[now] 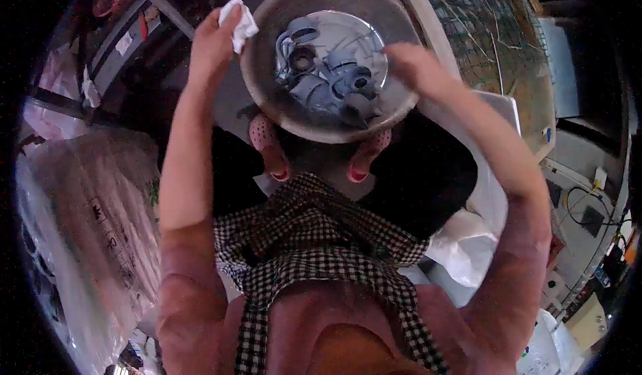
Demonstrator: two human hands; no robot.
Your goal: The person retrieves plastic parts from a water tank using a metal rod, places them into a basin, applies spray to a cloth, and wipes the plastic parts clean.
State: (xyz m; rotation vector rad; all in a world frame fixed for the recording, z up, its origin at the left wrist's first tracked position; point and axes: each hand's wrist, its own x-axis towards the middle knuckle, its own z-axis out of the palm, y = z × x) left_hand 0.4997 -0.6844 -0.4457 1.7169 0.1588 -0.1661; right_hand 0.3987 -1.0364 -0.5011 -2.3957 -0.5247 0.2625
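Note:
A large round basin [249, 74] stands on the floor between my feet. Inside it lies a heap of grey plastic parts [344, 74], several of them ring-shaped or tubular, with a shiny round rim behind them. At the basin's upper left, my left hand [212, 39] is closed on a crumpled white cloth [241, 26], held just outside the rim. My right hand [420, 69] is over the basin's right side, close to the shiny round edge. Its fingers are blurred and partly turned away, so whether they grip anything is unclear.
Wire mesh panels [478, 21] lie at the upper right beside a pale ledge [428, 14]. To the left is a large plastic-wrapped bundle [100, 221]. White plastic bags [461, 248] lie by my right side. A metal bar [160, 4] slants at the upper left.

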